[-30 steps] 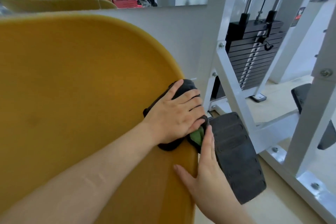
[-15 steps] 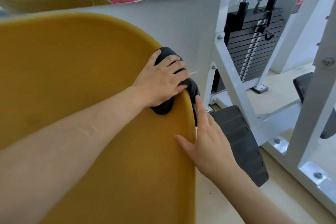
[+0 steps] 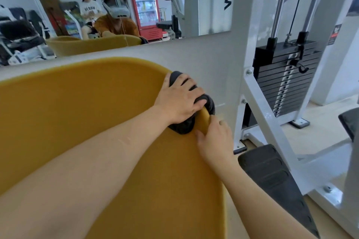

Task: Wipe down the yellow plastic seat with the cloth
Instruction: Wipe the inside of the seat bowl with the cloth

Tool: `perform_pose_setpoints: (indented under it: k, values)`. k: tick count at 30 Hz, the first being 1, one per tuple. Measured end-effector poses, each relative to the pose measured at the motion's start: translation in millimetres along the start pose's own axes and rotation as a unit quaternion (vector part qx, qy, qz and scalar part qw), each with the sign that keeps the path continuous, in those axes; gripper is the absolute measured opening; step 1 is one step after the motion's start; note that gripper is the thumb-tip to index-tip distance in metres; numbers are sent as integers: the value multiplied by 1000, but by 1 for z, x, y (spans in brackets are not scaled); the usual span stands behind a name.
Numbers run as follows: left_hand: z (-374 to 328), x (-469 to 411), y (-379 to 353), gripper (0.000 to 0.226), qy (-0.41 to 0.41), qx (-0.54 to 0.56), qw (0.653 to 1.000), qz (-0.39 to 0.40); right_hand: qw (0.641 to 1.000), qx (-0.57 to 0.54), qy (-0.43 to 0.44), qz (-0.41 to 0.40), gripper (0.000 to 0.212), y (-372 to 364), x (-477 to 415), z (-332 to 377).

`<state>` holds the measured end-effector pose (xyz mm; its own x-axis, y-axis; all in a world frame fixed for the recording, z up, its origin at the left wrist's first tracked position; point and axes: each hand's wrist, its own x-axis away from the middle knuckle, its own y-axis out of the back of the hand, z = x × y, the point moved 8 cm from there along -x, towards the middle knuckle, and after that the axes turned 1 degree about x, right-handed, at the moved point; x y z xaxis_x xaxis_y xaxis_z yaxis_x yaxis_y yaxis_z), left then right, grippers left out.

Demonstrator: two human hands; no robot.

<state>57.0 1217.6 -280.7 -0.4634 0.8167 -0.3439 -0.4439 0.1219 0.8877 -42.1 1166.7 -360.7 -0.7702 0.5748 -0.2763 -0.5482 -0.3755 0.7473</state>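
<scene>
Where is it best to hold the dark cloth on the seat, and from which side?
Take the cloth at its fold over the right rim of the yellow seat, from the inner side like the left hand: it straddles the edge, so fingers there likely pin both flaps.

A single wide-angle camera, worn on the person's head, looks forward and down along both bare forearms. It sits close above the yellow seat, whose curved surface fills the lower left and middle of the picture. The left hand on the dark cloth and the right hand at the seat's rim fall just right of centre, at arm's reach. The view faces a wall mirror across the upper left, which reflects the wearer in a headset. The white machine frame and weight stack stand farther off at the right, their lines bent by the lens
</scene>
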Motion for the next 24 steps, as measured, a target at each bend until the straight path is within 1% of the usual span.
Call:
perform_pose_setpoints:
  k: [1,3,5,7,9,10,12,13,14,15,16,17,18,19,20,21,22,24]
  values:
    - [0,-2,1,45,9,-4,1000,9,1000,-15,-15,-6,47,-2,-4,-2]
    - [2,-5,5,45,26,-14,999,23,997,-53,-48,7,45,-2,-4,-9]
    - [11,-7,13,45,40,-10,999,9,994,-83,-67,20,47,4,5,-18]
    - [25,-9,25,46,64,9,998,-24,991,-104,-78,14,49,15,20,-29]
    - [42,-12,41,47,99,32,993,-55,991,-102,-87,9,50,28,42,-41]
    - [53,-11,49,48,121,44,989,-66,991,-95,-90,23,49,34,54,-46]
    - [69,-7,59,49,156,70,982,-82,990,-74,-96,66,44,50,74,-51]
    - [72,-4,62,48,161,82,979,-89,990,-36,-94,97,42,59,81,-49]
    - [69,0,63,48,155,90,979,-98,989,25,-86,121,40,67,83,-45]
    - [63,4,63,47,141,93,980,-107,986,93,-63,122,42,75,78,-38]
    - [56,7,63,46,127,97,981,-113,986,137,-25,88,48,84,66,-23]
    - [52,9,63,45,117,103,982,-111,988,147,23,34,57,93,50,-1]
    - [51,10,63,45,107,111,983,-99,988,133,77,-22,63,100,31,26]
    - [52,9,64,46,94,115,986,-79,982,123,132,-54,66,101,11,55]
    - [54,9,65,47,78,113,989,-55,975,125,174,-60,67,94,-12,83]
    - [57,10,65,49,63,104,992,-29,971,127,199,-49,67,83,-31,106]
    - [62,10,66,50,52,90,995,-6,969,129,208,-27,69,71,-47,122]
    - [69,12,65,54,42,49,998,11,975,112,190,11,75,53,-63,132]
